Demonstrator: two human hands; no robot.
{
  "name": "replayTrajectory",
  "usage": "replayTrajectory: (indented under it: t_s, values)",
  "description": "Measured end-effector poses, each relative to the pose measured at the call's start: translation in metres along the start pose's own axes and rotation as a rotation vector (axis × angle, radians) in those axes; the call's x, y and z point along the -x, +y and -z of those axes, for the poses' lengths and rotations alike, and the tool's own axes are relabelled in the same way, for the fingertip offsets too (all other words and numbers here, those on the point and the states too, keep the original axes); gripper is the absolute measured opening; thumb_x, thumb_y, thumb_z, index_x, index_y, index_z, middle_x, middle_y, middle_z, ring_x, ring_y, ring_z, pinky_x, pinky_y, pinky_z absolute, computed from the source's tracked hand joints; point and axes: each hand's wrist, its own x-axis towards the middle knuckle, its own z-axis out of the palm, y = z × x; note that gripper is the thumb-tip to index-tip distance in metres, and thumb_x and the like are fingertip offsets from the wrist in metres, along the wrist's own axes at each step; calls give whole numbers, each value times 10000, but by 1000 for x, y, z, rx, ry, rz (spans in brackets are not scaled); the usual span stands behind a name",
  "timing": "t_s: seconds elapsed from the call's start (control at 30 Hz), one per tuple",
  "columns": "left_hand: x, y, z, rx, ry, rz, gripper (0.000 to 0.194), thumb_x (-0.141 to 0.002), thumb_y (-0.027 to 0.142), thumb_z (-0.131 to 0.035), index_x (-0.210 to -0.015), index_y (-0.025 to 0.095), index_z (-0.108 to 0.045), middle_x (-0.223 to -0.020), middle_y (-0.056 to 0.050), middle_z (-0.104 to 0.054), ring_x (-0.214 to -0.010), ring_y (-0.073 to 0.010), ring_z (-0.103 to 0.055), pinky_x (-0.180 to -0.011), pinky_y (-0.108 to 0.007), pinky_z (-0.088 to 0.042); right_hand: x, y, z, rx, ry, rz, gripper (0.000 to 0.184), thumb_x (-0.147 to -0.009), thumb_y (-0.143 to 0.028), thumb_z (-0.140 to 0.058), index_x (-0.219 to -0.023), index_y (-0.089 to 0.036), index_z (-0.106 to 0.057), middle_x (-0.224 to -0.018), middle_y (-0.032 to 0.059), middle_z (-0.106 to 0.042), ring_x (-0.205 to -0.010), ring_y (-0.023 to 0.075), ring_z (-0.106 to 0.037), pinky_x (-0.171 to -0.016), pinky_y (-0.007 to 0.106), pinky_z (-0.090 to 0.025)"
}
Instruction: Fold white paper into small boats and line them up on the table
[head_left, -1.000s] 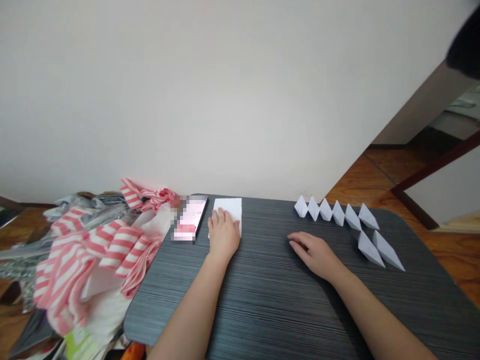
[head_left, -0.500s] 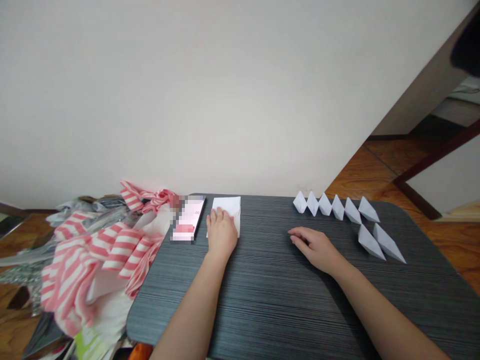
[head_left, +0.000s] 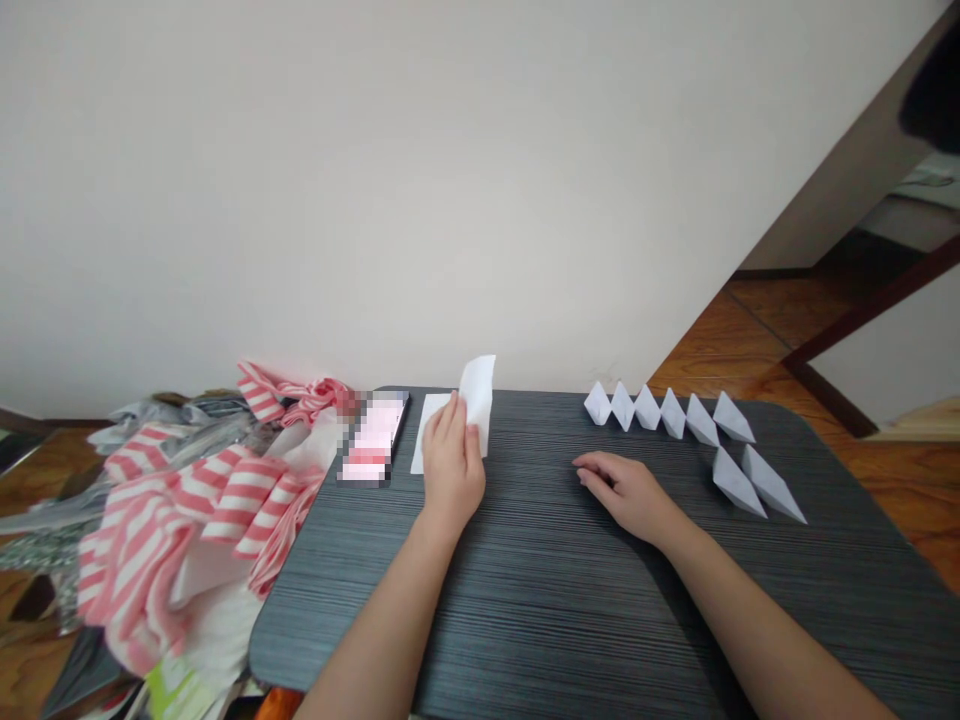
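White paper, a single thin-looking sheet (head_left: 478, 384), stood tilted up in the left hand (head_left: 453, 470) near the far edge of the tabletop, left of its middle. The grip of that hand was closed on the sheet, thumb on the right and fingers on the left, with the sheet's upper end rising beyond the fingertips. Just left of it and partly behind the fingers, more white paper (head_left: 423, 440) lay flat; how many layers it had could not be told.

Farther left, near the far left corner, lay a phone (head_left: 377, 432), its lit screen partly blurred out. The right hand (head_left: 628, 500) lay well to the right, its grip loosely curled with a small gap between thumb and forefinger, holding nothing visible.

Beyond it, six folded paper shapes (head_left: 648, 408) ran in a row along the far right, and two longer shapes (head_left: 774, 485) lay side by side nearer. The dark, streaked tabletop (head_left: 540, 620) carried all this. Red-and-white striped cloth (head_left: 139, 560) was heaped off its left side, and a pale wall (head_left: 450, 200) rose behind.
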Motion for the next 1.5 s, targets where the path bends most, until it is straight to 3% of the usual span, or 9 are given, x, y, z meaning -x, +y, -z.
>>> replayTrajectory:
  t_s: [0.23,0.4,0.53,0.7,0.9,1.03,1.2,1.33,1.5]
  values:
    - [17,21,-27,1124,-227,532,436,-871,434,-447,-1167,133,-560,-1158,-117,-616,-1074,-264,-562,-891,-383,-446,2,-8,-2,-250,-16,-115,272,-871,-355,-484,-1039,-199,-631,-898,51,-701,-655,161,-624,-629,291,-500]
    - [26,27,-39,1403,-442,698,405,-816,416,-560,-1076,109,-609,-1065,-135,-653,-955,-250,-615,-824,-352,-462,3,-16,-12,-602,-80,-182,280,-861,-347,-490,-1056,-166,-578,-883,55,-669,-514,99,-539,-496,239,-467]
    - [29,28,-40,1394,-593,706,408,-805,394,-585,-1092,105,-610,-1010,-136,-668,-886,-237,-629,-754,-319,-466,2,-16,-14,-605,-6,-197,203,-858,-332,-502,-932,-161,-583,-669,-2,-596,-510,103,-521,-518,239,-450]
    - [28,15,-39,1232,-514,655,520,-843,533,-451,-1065,98,-629,-953,-125,-678,-818,-213,-626,-691,-292,-462,4,-8,-13,-661,-18,-223,173,-871,-321,-479,-881,-166,-554,-667,-8,-579,-514,116,-539,-503,246,-444]
    - [25,7,-39,881,-500,561,322,-786,414,-577,-955,144,-624,-756,-22,-661,-637,-139,-580,-571,-224,-426,7,-6,-17,-672,21,-259,189,-883,-370,-456,-885,-195,-526,-688,-9,-586,-547,126,-543,-506,243,-448]
    - [25,7,-40,856,-535,595,367,-778,423,-576,-1044,173,-541,-598,31,-588,-466,-101,-507,-453,-191,-355,6,-9,-16,-701,52,-281,214,-873,-409,-464,-948,-213,-510,-703,-5,-602,-573,137,-559,-502,236,-443]
    - [25,4,-42,909,-538,581,315,-798,397,-558,-1028,195,-485,-591,43,-570,-442,-87,-483,-429,-176,-324,5,-12,-13,-735,48,-262,240,-876,-373,-482,-1039,-201,-517,-638,-27,-561,-423,87,-431,-394,203,-334]
    - [25,3,-43,972,-518,561,239,-812,339,-546,-1002,206,-486,-586,56,-528,-443,-77,-449,-419,-170,-300,5,-9,-12,-750,77,-242,272,-870,-354,-492,-1086,-197,-542,-615,-30,-545,-425,96,-448,-405,220,-365]
    - [24,6,-41,955,-493,565,140,-814,312,-529,-886,191,-530,-594,39,-505,-485,-80,-452,-435,-172,-292,8,-3,-10,-707,120,-245,205,-838,-303,-515,-940,-194,-655,-624,0,-593,-451,117,-503,-429,239,-397]
